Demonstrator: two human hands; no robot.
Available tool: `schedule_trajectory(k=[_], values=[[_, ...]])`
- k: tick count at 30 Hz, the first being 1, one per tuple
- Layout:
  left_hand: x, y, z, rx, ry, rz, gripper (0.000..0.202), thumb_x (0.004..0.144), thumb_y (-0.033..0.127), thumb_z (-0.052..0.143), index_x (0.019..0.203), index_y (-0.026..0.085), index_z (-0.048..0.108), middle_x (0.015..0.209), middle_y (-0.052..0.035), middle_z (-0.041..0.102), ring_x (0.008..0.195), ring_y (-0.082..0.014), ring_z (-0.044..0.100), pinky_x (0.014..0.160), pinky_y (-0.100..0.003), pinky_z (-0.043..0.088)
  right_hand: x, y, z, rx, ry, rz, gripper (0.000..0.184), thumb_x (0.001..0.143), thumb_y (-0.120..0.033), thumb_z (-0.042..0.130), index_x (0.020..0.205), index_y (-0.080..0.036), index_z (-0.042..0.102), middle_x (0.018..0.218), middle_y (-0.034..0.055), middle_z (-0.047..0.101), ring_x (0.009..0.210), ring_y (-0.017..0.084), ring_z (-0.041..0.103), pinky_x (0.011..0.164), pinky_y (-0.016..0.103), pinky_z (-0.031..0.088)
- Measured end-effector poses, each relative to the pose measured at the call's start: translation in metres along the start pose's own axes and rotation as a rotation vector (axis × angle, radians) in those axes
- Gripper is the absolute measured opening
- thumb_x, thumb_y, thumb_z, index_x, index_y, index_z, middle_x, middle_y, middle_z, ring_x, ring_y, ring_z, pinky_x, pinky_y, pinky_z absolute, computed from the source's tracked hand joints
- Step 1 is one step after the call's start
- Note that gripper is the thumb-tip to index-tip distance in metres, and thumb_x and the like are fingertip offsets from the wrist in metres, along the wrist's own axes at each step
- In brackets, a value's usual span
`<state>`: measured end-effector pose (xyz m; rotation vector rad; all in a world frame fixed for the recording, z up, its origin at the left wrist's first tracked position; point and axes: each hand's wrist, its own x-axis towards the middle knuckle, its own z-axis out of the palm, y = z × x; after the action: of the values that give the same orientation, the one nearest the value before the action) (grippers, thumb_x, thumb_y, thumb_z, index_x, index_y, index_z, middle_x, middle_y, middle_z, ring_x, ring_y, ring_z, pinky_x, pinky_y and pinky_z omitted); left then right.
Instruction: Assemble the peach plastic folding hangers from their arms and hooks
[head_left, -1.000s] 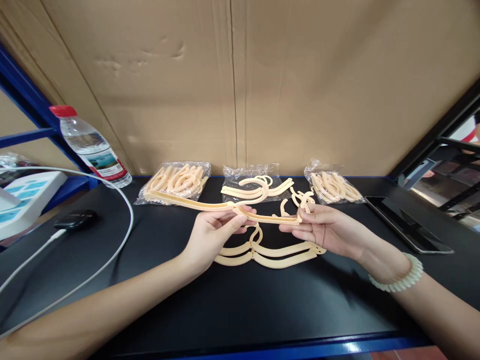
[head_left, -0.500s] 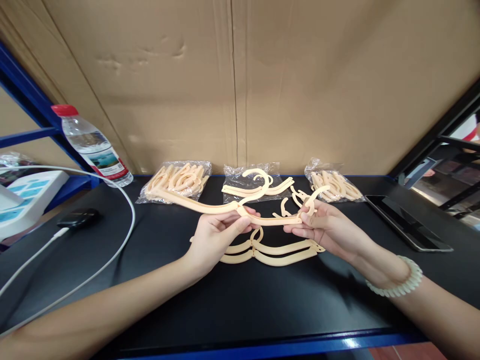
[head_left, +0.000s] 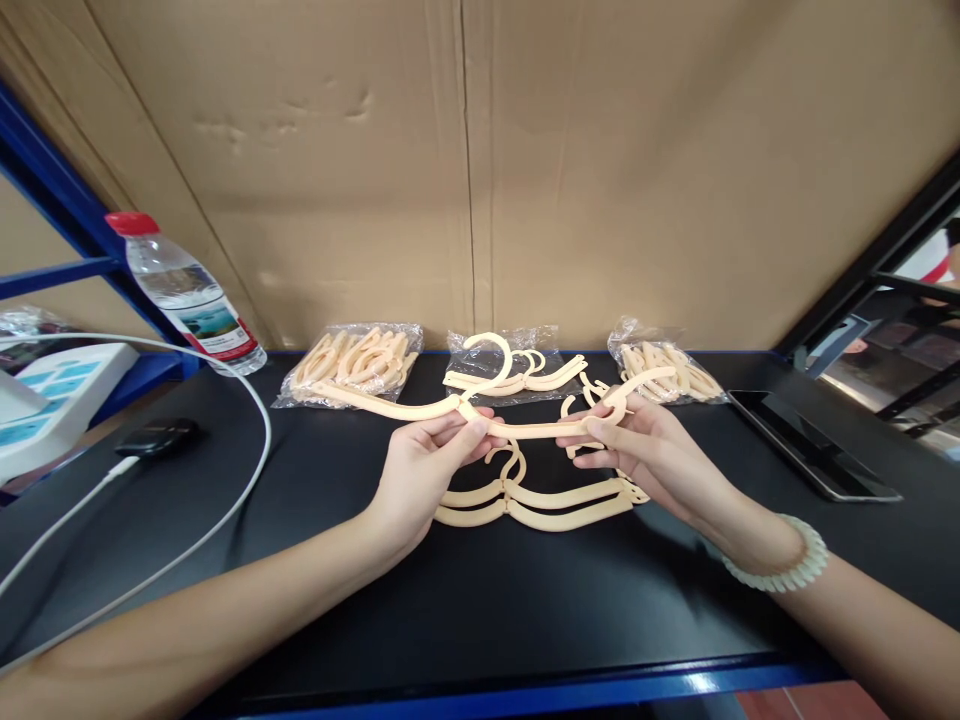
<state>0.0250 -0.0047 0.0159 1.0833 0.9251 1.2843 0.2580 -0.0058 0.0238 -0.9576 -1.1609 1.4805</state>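
Note:
A cream plastic folding clothes hanger (head_left: 397, 408) is held above the table, its hook pointing up. My left hand (head_left: 424, 475) pinches it just right of the centre joint, thumb in front and fingers behind. At the hanger's right end, my right hand (head_left: 660, 460) is closed around a small curved cream piece (head_left: 651, 377), which meets the arm's tip. Whether the two are joined I cannot tell, since fingers cover the contact. Below them, cream hangers (head_left: 570, 515) lie one above another on the table. Loose curved pieces (head_left: 571, 412) lie behind, partly hidden by my right hand.
Along the cardboard wall lie a left bag of hanger parts (head_left: 360, 360), a middle clear bag (head_left: 469, 350) with hanger parts on it, and a right bag (head_left: 667, 365). A water bottle (head_left: 199, 300), white cable (head_left: 268, 440) and black adapter (head_left: 157, 437) are left. A phone (head_left: 814, 445) lies right.
Both hands have moved slightly left and up with the hanger. The curved piece in my right hand has turned to a flatter angle at the arm's end.

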Motion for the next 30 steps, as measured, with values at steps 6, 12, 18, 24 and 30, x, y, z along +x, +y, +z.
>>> schedule_trajectory(k=[6,12,18,24,30], values=[[-0.003,0.002,0.003,-0.014,-0.029,-0.029,0.019,0.075,0.029,0.079,0.087,0.015,0.077,0.091,-0.0062,0.077,0.082,-0.0141,0.073,0.071,-0.014,0.057,0.007,-0.004,-0.007,-0.243,0.068,-0.175,0.03,0.067,-0.03,0.084,0.075,-0.018,0.057,0.071,-0.0022,0.062,0.06,0.01,0.062,0.054,0.022,0.054],[0.01,0.019,-0.001,-0.165,0.119,-0.003,0.023,0.07,0.026,0.082,0.088,0.016,0.072,0.081,-0.0012,0.075,0.058,-0.0079,0.069,0.054,-0.012,0.054,0.011,-0.017,-0.026,-0.239,0.113,-0.265,0.031,0.066,-0.028,0.084,0.076,-0.019,0.056,0.069,-0.0041,0.058,0.056,0.009,0.056,0.054,0.023,0.051],[0.02,0.036,-0.014,-0.092,0.088,0.094,0.018,0.074,0.026,0.08,0.081,0.013,0.07,0.09,-0.0057,0.076,0.071,-0.0093,0.071,0.069,-0.013,0.057,0.02,-0.03,-0.046,-0.161,0.055,-0.13,0.026,0.069,-0.035,0.082,0.072,-0.017,0.062,0.071,-0.0001,0.057,0.066,0.012,0.055,0.056,0.024,0.048],[0.01,0.039,-0.036,-0.005,0.043,0.044,0.02,0.072,0.027,0.082,0.083,0.014,0.074,0.087,-0.0043,0.075,0.075,-0.0109,0.072,0.069,-0.012,0.057,0.027,-0.04,-0.065,-0.131,-0.033,-0.141,0.025,0.073,-0.04,0.076,0.076,-0.017,0.067,0.066,-0.001,0.053,0.057,0.01,0.047,0.049,0.023,0.042],[0.007,0.045,-0.057,0.093,-0.046,-0.071,0.024,0.061,0.025,0.089,0.077,0.014,0.074,0.074,-0.0029,0.073,0.068,-0.0123,0.072,0.064,-0.011,0.059,0.027,-0.043,-0.079,-0.261,-0.123,-0.089,0.026,0.074,-0.037,0.076,0.063,-0.015,0.066,0.06,0.0006,0.06,0.051,0.009,0.052,0.047,0.022,0.042]])
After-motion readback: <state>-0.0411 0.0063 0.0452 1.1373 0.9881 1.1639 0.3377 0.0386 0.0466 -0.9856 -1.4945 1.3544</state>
